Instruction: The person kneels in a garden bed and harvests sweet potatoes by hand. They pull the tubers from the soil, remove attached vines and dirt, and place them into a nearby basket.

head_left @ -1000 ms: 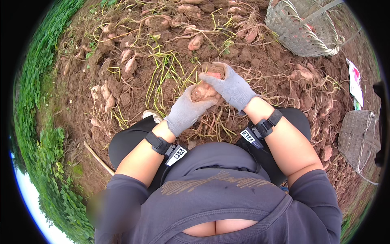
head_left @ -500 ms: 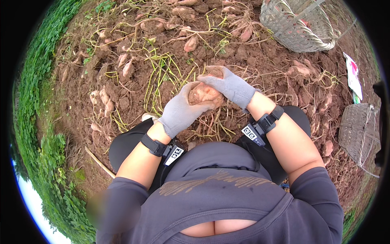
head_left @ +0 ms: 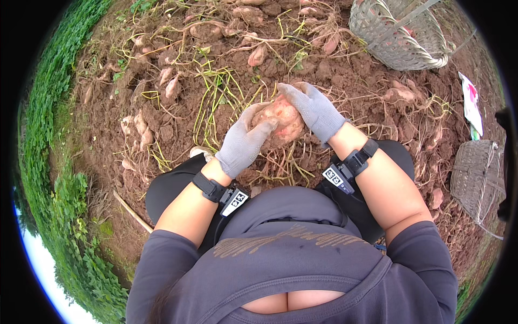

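My left hand [head_left: 243, 146], in a grey knitted glove, grips a large, soil-covered pink sweet potato [head_left: 286, 121] from the lower left, thumb across its face. My gloved right hand [head_left: 318, 113] closes on the same tuber from the upper right, fingers curled over its top. The tuber is held above a tangle of roots and pale green stems [head_left: 286, 167] between my bent knees.
Dug reddish soil with sweet potatoes [head_left: 172, 86] and vines lies ahead and around. A woven basket [head_left: 372, 32] stands at upper right, another [head_left: 475, 178] at right beside a white-and-pink packet [head_left: 471, 108]. A stick [head_left: 129, 208] lies at left, near green foliage [head_left: 59, 216].
Both hands have turned the sweet potato, so more of its pink face shows. My left thumb now lies across its front, and my right hand has shifted slightly right.
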Available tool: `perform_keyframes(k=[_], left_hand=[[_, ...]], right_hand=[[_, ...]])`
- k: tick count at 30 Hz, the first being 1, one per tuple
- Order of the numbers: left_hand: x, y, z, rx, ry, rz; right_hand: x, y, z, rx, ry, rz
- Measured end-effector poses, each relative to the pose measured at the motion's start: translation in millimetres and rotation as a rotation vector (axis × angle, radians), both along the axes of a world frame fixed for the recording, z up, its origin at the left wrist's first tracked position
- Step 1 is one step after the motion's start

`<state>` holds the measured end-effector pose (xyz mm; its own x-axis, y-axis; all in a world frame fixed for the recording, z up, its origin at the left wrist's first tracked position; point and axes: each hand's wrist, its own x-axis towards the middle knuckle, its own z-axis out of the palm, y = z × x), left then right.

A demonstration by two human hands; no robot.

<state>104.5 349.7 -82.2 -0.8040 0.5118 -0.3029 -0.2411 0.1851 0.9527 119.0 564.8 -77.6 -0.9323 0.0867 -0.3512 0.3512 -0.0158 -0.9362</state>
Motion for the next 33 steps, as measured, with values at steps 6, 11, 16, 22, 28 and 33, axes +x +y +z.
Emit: perform_keyframes(k=[6, 11, 16, 22, 28, 33], left_hand=[[-30.4, -18.0, -8.9, -0.167, 0.529, -0.192], [-29.7, -1.7, 0.4, 0.348, -0.504, 0.293], [-22.8, 0.8, 24.1, -0.156, 0.062, -0.15], [-19.9, 0.9, 18.6, 0.122, -0.108, 0.003], [-16.1, 0.4, 13.3, 0.105, -0.217, 0.098], [-7.2, 2.0, 10.6, 0.162, -0.308, 0.267]], right_hand=[[0.5, 1.2, 5.6, -0.05, 0.047, -0.083], [2.0, 3.6, -0.2, 0.063, 0.095, -0.135], [3.9, 1.5, -3.3, -0.042, 0.039, -0.187], [3.4, 8.8, 8.3, -0.206, -0.246, -0.225], [-4.1, 10.0, -7.4, -0.421, -0.267, -0.358], [-0.7, 13.7, -6.8, -0.415, -0.175, -0.373]])
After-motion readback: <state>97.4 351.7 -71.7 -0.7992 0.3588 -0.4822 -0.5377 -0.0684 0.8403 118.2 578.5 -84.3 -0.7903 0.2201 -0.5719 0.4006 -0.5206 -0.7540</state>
